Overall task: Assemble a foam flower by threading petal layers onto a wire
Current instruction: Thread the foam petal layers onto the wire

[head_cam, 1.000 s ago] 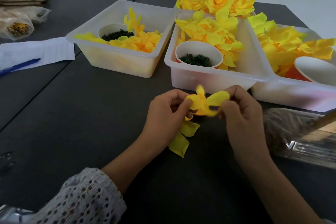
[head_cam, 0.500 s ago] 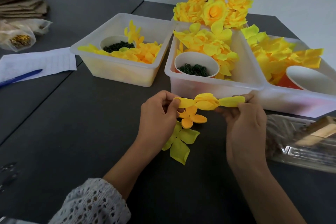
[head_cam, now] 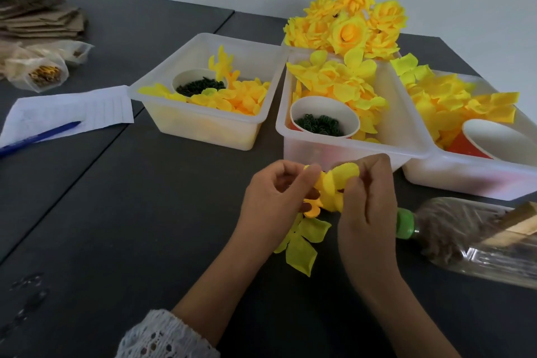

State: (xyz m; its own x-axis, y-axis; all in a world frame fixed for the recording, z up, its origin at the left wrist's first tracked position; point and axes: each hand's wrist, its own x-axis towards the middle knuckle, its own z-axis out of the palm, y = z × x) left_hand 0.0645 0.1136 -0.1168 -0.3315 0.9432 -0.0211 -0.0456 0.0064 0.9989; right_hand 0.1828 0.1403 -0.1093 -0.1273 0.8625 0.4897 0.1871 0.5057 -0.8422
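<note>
My left hand (head_cam: 273, 197) and my right hand (head_cam: 367, 206) both pinch a yellow foam petal layer (head_cam: 334, 186) bunched up between them, just above the dark table. A small orange petal piece (head_cam: 312, 211) shows below my left fingers. A larger pale-yellow petal layer (head_cam: 302, 244) hangs beneath my left hand, close to the table. The wire itself is hidden by the petals and fingers.
Three translucent bins (head_cam: 203, 131) (head_cam: 348, 151) (head_cam: 476, 180) of yellow petals stand behind my hands, with paper cups (head_cam: 322, 113) of dark green pieces. Finished yellow flowers (head_cam: 348, 29) are piled at the back. A plastic bottle (head_cam: 465, 235) lies at right. Paper and pen (head_cam: 40, 134) lie at left.
The petal layer was stretched flat between my hands half a second ago; now it is gathered and folded as my hands have come closer together.
</note>
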